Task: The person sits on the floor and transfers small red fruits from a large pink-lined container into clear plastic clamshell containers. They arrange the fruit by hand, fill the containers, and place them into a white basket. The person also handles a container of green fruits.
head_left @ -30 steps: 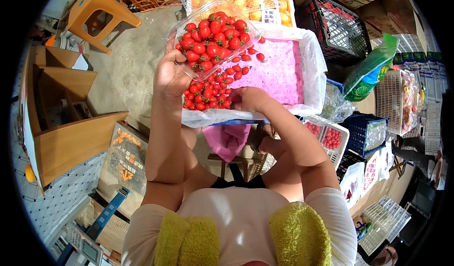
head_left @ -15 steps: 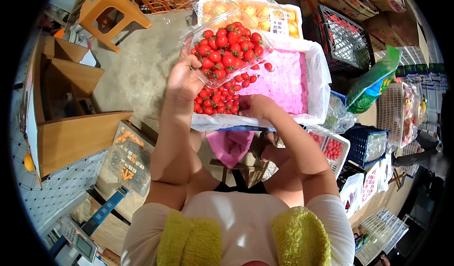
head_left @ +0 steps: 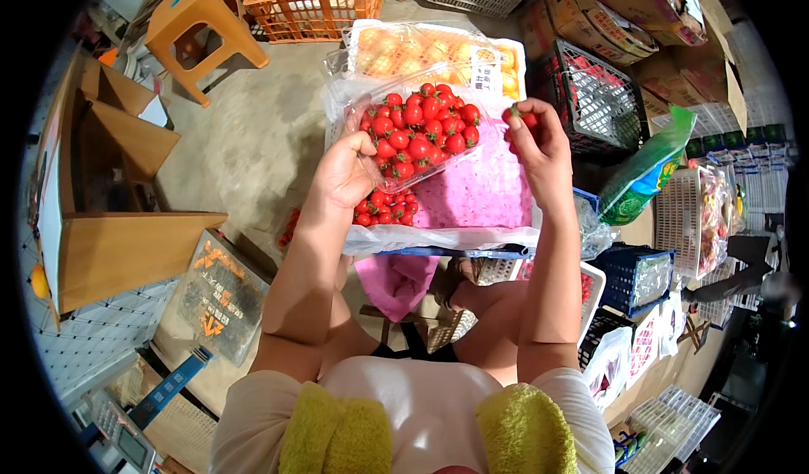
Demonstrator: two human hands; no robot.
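Observation:
A clear plastic box (head_left: 424,172) full of red cherry tomatoes is in my left hand (head_left: 345,175), gripped by its left side and tilted. Its clear lid hangs up behind it. Under it is a crate lined with white plastic (head_left: 455,238) and a pink pad (head_left: 489,192); loose cherry tomatoes (head_left: 386,211) lie at the crate's near left. To the right of the box, my right hand (head_left: 548,155) is raised over the crate's right side, its fingers closed round cherry tomatoes (head_left: 529,120). How many it holds is partly hidden.
Behind the crate lies a box of yellow fruit (head_left: 413,51). A black crate (head_left: 597,95) and a green bag (head_left: 645,171) stand to the right, an orange stool (head_left: 202,32) and wooden cabinet (head_left: 135,246) to the left. A person's legs (head_left: 737,267) show far right.
My right hand has risen from the loose tomatoes at the crate's near side to its right side, now with cherry tomatoes in the fingers. The box has moved slightly right and down; fewer loose tomatoes show.

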